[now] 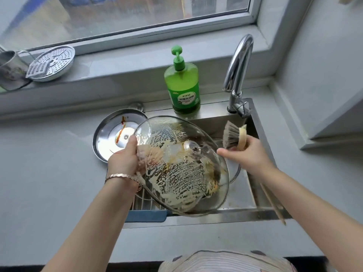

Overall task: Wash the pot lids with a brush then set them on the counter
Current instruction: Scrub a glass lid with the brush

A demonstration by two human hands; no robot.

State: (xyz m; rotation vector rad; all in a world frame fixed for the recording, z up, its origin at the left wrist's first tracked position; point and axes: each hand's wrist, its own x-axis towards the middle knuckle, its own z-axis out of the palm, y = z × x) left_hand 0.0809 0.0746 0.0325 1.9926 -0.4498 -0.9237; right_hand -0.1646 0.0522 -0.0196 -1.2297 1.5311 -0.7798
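left hand (pixel 122 160) grips the glass lid (pixel 182 173) by its rim at nine o'clock, thumb over the edge, fingers dimly seen behind the glass. right hand (pixel 249 154) is curled round the brush (pixel 232 137), bristles up, just beside the lid's two o'clock edge. lid hangs tilted over the sink (pixel 253 193), smeared with foam and brown grease. likely heavy, stiff, breakable, and very slippery with soap, so the rim or the centre knob is the safer hold, not the wet face. steel lid (pixel 117 134) lies at ten o'clock, stained, partly behind the glass one.
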